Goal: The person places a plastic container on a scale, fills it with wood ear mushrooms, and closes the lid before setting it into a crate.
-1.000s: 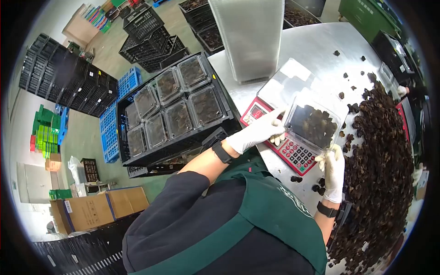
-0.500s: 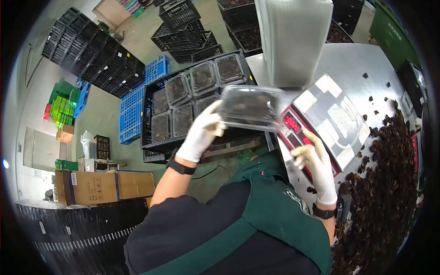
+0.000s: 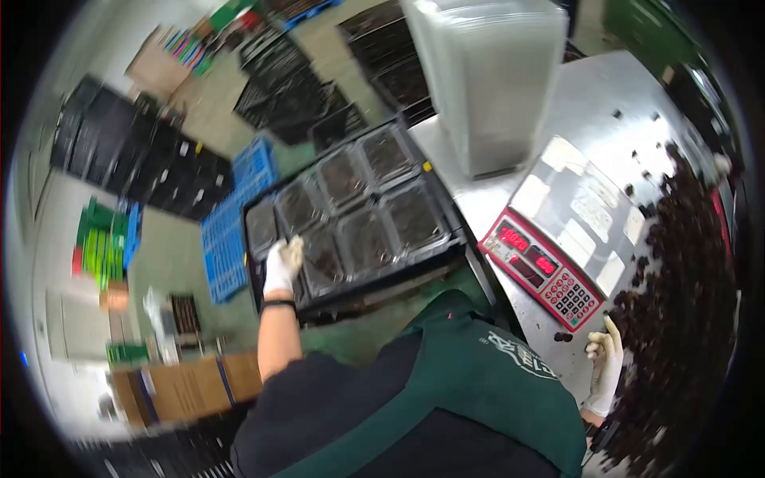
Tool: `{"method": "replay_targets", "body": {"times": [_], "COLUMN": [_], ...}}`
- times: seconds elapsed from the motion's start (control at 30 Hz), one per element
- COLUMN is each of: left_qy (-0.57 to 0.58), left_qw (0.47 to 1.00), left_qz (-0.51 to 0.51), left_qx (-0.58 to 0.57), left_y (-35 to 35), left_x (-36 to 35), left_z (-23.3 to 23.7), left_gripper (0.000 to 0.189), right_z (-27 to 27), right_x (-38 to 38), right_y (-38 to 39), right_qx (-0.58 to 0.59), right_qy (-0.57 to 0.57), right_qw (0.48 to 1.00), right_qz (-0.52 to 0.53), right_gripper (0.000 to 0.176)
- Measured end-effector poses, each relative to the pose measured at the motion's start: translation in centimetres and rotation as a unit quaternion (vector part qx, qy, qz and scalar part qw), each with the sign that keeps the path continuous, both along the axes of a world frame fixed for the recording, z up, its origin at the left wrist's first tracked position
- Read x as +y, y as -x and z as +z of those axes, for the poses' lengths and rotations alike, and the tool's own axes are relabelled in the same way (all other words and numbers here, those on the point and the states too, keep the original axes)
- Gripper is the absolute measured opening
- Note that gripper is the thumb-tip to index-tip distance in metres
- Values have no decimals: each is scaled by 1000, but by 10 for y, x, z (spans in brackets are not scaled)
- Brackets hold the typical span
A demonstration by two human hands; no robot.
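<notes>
My left hand [image 3: 284, 264], in a white glove, is over the near left part of a black crate [image 3: 362, 288], beside a clear lidded box [image 3: 323, 256] of dark pieces. Its fingers are bent and blurred, and their grip cannot be made out. Several such boxes stand in two rows in the crate. My right hand [image 3: 606, 360], also gloved, is apart from the scale [image 3: 542, 267], with its index finger extended, the others curled, and nothing visible in it. Just right of it lies a heap of dark, crumpled pieces [image 3: 677, 319]. The scale's red display is lit.
A tall stack of clear plastic containers [image 3: 494, 88] stands on the metal table [image 3: 590, 88] behind the scale. Black crates [image 3: 139, 151] are stacked at the left, near a blue pallet [image 3: 223, 255]. A cardboard box [image 3: 187, 390] lies at the lower left.
My left hand has let go of the clear box and moved left and down over the crate. My right hand has moved away from the scale's panel, down and right. The view has shifted.
</notes>
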State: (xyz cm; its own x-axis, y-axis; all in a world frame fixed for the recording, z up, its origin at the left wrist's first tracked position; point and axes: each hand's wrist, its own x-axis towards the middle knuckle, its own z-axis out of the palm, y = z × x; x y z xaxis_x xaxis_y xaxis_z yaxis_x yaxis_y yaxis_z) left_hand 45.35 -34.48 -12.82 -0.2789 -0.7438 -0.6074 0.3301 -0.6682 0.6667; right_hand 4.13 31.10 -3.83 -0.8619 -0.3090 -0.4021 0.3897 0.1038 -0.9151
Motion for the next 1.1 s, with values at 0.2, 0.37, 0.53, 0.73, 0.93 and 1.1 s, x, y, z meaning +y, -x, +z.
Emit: {"method": "replay_targets", "body": {"times": [0.2, 0.37, 0.53, 0.73, 0.93, 1.1], "left_qy": [675, 954, 842, 783, 774, 822], "left_qw": [706, 227, 312, 361, 304, 469], "left_qz": [-141, -70, -328, -399, -371, -179], "left_qx": [-160, -181, -294, -312, -414, -269], "left_y": [265, 427, 480, 483, 485, 461], "left_x": [78, 94, 38, 23, -20, 113], "left_z": [194, 310, 325, 355, 386, 395], "left_gripper": [40, 48, 42, 28, 27, 35], "right_z": [1, 5, -15, -19, -32, -33], "right_x": [0, 8, 29, 95, 168, 176], "right_y": [-41, -77, -108, -103, -80, -51], "right_qx": [28, 24, -19, 16, 125, 207], "right_qy": [-2, -68, -68, -164, -378, -443], "right_qw": [994, 989, 985, 966, 884, 860], "right_qz": [-105, -126, -160, -201, -244, -150], "right_gripper": [35, 31, 32, 27, 31, 63]}}
